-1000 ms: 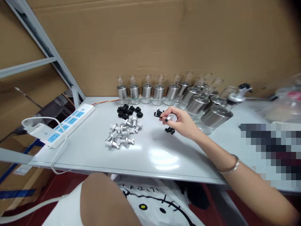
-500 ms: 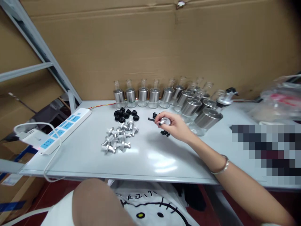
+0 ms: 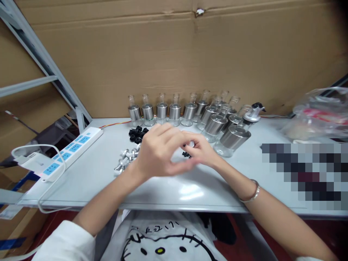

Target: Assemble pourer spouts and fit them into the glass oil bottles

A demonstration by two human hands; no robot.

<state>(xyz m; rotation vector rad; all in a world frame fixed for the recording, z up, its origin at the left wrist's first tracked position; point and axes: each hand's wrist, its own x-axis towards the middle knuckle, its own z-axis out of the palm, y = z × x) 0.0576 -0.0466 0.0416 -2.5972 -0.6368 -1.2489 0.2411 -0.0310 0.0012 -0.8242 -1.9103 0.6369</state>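
Note:
My right hand [image 3: 205, 148] is closed around a silver pourer spout [image 3: 191, 144] with a dark tip, mostly covered by the fingers. Beside it, my left hand [image 3: 159, 154] arches over the table, thumb and fingers apart, its fingertips overlapping the right hand in view. Whether they touch the spout I cannot tell. Small black parts [image 3: 186, 154] lie just under the right hand. Left of the hands are a pile of silver spouts [image 3: 125, 159], partly hidden by my left hand, and a cluster of black stoppers [image 3: 136, 134].
Several glass bottles with steel sleeves [image 3: 175, 111] stand along the back. At the right end, one bottle carries a silver and black pourer [image 3: 252, 114]. A white power strip [image 3: 73, 152] with a cable lies left. Plastic bags [image 3: 318, 116] sit at the far right.
My left arm has swung up from the lap over the table, bringing the left hand beside the right. My right hand keeps its hold on the spout. The view has shifted slightly.

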